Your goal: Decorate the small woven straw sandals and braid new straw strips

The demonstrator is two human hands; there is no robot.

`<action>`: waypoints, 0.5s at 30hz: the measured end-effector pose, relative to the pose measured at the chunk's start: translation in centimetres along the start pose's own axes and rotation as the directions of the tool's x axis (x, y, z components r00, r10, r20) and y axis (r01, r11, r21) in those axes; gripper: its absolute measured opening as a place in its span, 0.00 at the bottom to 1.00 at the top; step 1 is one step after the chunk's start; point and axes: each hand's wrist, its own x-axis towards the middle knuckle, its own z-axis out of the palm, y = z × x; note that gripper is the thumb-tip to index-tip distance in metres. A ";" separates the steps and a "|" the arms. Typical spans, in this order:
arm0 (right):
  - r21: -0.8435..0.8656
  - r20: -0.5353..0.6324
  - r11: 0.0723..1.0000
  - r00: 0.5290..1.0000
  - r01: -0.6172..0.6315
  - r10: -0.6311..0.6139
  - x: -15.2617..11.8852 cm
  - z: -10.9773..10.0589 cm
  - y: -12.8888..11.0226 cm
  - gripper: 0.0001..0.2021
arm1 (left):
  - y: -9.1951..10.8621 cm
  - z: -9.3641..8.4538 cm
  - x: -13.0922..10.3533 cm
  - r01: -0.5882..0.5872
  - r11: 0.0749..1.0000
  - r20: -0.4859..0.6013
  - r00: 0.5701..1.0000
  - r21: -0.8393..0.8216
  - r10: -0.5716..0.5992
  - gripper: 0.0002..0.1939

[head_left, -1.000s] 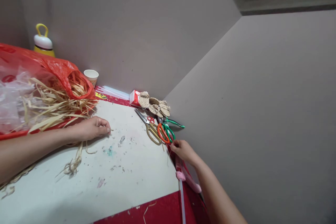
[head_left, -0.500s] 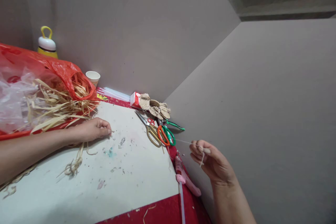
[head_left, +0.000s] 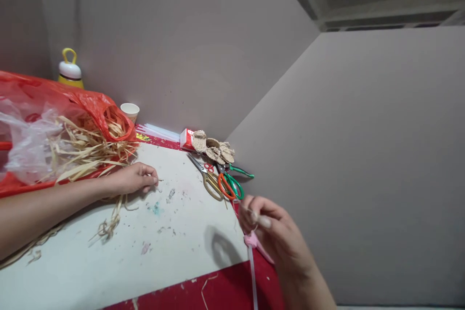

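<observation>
My left hand (head_left: 134,178) rests on the white board (head_left: 181,237), thumb and fingers pinched together. A short end of dried straw pokes out at its fingertips; the rest is hidden in the hand. Beneath the wrist lies a knotted bunch of straw (head_left: 109,226). My right hand (head_left: 279,232) is raised over the board's right edge. It pinches a thin pale strand (head_left: 250,210) between thumb and forefinger, and the other fingers are curled. Partly behind that hand is a pink glue gun (head_left: 251,239) with a clear glue stick (head_left: 253,276) sticking out.
A red plastic bag (head_left: 90,101) spills straw strips (head_left: 90,152) at left. Behind stand a yellow bottle (head_left: 70,70) and a paper cup (head_left: 130,110). Glue sticks (head_left: 160,131), woven straw pieces (head_left: 216,149) and several scissors (head_left: 212,186) lie by the grey wall (head_left: 345,155).
My right hand has come left and slightly down, now over the board's edge and covering part of the glue gun. My left hand stays about where it was. The view has shifted slightly.
</observation>
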 end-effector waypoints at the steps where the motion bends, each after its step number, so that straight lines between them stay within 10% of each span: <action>1: 0.026 0.040 1.000 0.999 0.003 -0.004 -0.2 1.0 0.7 0.08 | 0.5 0.2 -0.4 -0.011 1.000 0.003 1.000 -0.027 0.011 0.18; 9: -0.550 0.139 0.830 0.990 0.092 -0.018 -0.5 9.0 5.9 0.04 | 3.9 4.4 -2.6 0.072 0.981 0.281 0.960 -0.182 -0.018 0.20; 15: -0.694 0.168 0.686 0.975 0.220 -0.143 -1.5 9.9 7.2 0.07 | 5.4 8.7 -0.2 0.242 0.938 0.288 0.943 -0.248 -0.167 0.20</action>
